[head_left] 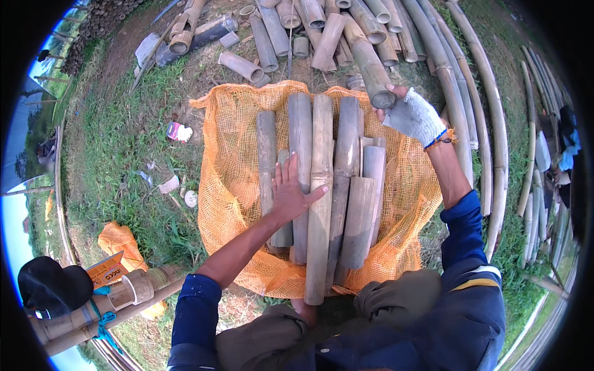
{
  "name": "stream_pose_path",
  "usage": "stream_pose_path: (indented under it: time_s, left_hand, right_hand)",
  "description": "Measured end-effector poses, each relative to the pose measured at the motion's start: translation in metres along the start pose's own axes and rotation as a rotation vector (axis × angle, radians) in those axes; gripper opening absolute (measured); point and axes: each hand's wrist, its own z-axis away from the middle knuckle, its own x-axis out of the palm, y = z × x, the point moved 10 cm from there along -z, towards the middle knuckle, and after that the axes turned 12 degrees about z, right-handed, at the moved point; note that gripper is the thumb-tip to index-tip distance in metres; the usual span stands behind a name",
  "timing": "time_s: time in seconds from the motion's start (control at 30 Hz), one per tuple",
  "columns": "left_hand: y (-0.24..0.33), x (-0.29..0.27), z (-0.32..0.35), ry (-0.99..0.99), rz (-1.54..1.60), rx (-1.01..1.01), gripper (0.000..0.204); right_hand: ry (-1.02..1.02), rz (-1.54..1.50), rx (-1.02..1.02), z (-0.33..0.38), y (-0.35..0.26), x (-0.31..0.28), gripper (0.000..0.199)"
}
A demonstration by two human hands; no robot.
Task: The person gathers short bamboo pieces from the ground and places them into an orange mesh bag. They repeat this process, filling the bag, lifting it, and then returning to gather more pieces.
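From the head view, I look down on an orange net (232, 161) spread over the grass (117, 148), with a row of cut bamboo pieces (322, 185) lying side by side on it, their lengths running away from me.

My left hand (291, 195) is bare and lies flat on the left part of that row. Its fingers (288, 170) are spread, pointing away from me, and the thumb sticks out to the right against a pale, longer piece. It presses down, not gripping anything.

My right hand (413, 116) wears a grey-white glove with a blue cuff. It is raised over the far right edge of the net and is closed around the near end of a bamboo stick (370, 65), whose hollow cut end faces me just beside the glove. The fingers wrap the stick; I cannot see how tightly.

That stick slants up and away toward a loose heap of short bamboo cuts (297, 31) on the bare ground beyond the net. Long thin poles (489, 117) curve along the right side.

At lower left, bundled bamboo tied with blue cord (102, 318) sits beside a dark cap (52, 285) and a second orange net (120, 241). Scraps of litter (178, 131) lie in the grass. My knees (396, 297) and blue sleeves (195, 309) fill the bottom edge.
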Motion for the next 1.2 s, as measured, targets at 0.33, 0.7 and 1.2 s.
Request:
stream_pose_path:
  time_s: [0.33, 0.7, 1.2]
  left_hand:
    - [0.11, -0.014, -0.04, -0.205, 0.73, 0.087, 0.098]
    - [0.114, -0.005, 0.048, -0.056, 0.572, 0.14, 0.105]
    - [0.101, -0.001, 0.077, -0.102, 0.23, 0.387, 0.066]
  right_hand:
    - [0.169, 0.092, 0.169, 0.188, 0.138, 0.077, 0.045]
    - [-0.592, 1.454, 0.297, 0.217, 0.191, 0.123, 0.043]
    - [0.197, 1.812, -0.563, 0.155, 0.113, 0.094, 0.065]
